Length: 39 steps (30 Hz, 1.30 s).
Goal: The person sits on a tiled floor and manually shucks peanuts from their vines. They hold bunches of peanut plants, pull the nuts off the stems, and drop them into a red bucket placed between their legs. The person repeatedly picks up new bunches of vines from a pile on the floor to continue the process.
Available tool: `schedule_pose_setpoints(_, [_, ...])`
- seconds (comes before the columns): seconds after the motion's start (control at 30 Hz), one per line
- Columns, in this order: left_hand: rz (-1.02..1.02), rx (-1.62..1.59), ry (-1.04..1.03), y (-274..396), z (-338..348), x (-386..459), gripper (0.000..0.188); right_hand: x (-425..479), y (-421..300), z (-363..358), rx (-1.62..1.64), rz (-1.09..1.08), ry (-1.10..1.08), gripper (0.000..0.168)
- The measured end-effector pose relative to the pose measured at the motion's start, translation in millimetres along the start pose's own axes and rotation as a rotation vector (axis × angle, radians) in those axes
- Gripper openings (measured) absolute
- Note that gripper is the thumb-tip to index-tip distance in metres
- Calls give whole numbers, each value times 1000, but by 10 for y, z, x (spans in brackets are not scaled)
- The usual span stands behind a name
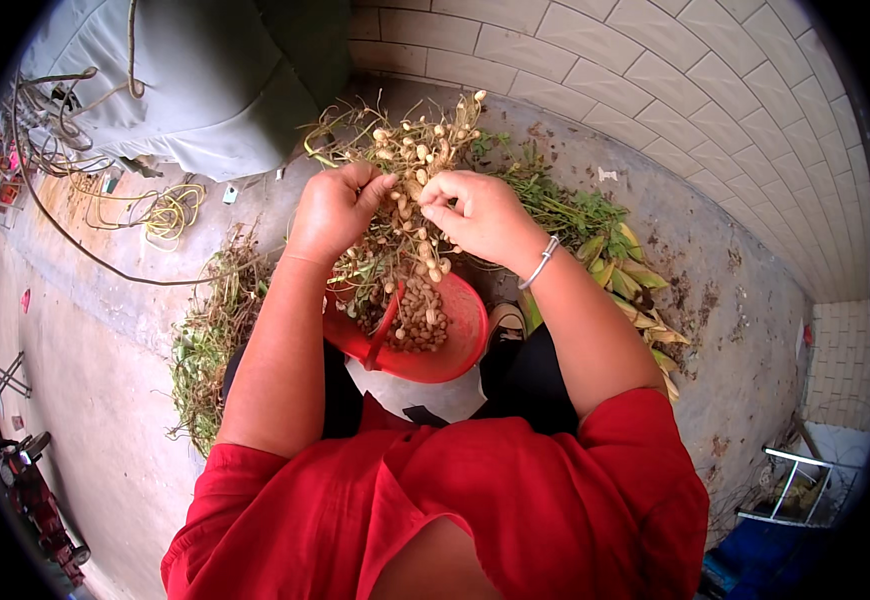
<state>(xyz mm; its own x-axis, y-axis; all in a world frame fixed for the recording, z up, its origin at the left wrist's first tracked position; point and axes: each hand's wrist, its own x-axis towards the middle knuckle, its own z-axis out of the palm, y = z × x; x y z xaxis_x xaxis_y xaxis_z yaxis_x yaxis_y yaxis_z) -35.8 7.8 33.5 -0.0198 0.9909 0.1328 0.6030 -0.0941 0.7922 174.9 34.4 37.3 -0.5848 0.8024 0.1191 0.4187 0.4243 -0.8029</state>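
A bunch of peanut plants (pixel 424 154), roots up and hung with pale unshelled peanuts, is held over a red plastic bucket (pixel 469 330). On the bunch's left side, my left hand (pixel 341 206) closes thumb and fingers around stems or roots; its grip is partly hidden. My right hand (pixel 480 214), below a metal bangle (pixel 540 262) on the wrist, pinches at the roots and pods on the right side. Picked peanuts (pixel 424 319) lie inside the bucket, whose handle crosses above them. Leafy stems hang down over the bucket's back left edge.
Green plants (pixel 570 210) and yellowing leaves (pixel 634 281) lie on the concrete floor to the right. Another plant heap (pixel 214 345) is at the left. Behind are a tiled wall (pixel 592 75), a grey cloth cover (pixel 202 97) and a coiled yellow cord (pixel 172 214). A shoe (pixel 506 322) stands beside the bucket.
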Motion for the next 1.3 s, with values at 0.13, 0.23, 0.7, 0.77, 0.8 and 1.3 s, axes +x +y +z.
schedule_pose_setpoints(0.13, [53, 47, -8, -15, 36, -9, 29, 28, 53, 132, -380, 8, 118, 27])
schedule_pose_setpoints(0.23, [28, 89, -65, -4, 56, -6, 25, 66, 112, 251, -516, -32, 199, 34])
schedule_pose_setpoints(0.7, [81, 218, -19, 69, 124, -63, 29, 72, 9, 296, -225, -192, 262, 18])
schedule_pose_setpoints(0.77, [93, 188, -8, 78, 116, -55, 28, 58, -18, 276, -251, -192, 256, 18])
schedule_pose_setpoints(0.8, [111, 173, 4, 52, 119, -50, 26, 56, -33, 267, -259, -195, 256, 18])
schedule_pose_setpoints(1.3, [-85, 265, -46, 107, 139, -66, 17, 59, 2, 329, -135, -355, 338, 20])
